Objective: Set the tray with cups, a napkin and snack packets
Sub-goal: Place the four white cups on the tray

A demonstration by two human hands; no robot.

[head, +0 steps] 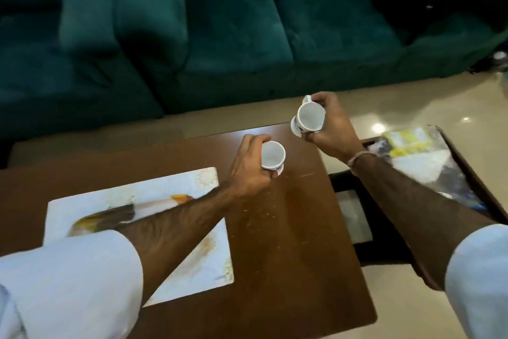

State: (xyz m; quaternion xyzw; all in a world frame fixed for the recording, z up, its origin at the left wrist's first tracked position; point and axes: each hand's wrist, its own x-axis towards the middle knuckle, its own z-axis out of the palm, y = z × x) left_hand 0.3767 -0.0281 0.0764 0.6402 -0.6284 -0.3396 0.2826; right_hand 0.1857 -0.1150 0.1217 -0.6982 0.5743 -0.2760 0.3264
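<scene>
My left hand (pixel 248 171) grips a small white cup (pixel 272 155) from the side, above the brown wooden table (pixel 288 242). My right hand (pixel 334 124) holds a second white cup (pixel 308 118) with a handle, tilted so its mouth faces me, over the table's far right corner. A white tray (pixel 200 182) with a yellow and brown print lies flat on the table's left part, partly hidden by my left forearm. Snack packets (pixel 406 143) in clear and yellow wrapping lie on a lower dark shelf at the right.
A dark green sofa (pixel 236 36) fills the space beyond the table. A lower dark side table (pixel 467 173) with a glass panel (pixel 354 217) stands to the right, under my right forearm. Glossy pale floor (pixel 412 107) lies between sofa and table.
</scene>
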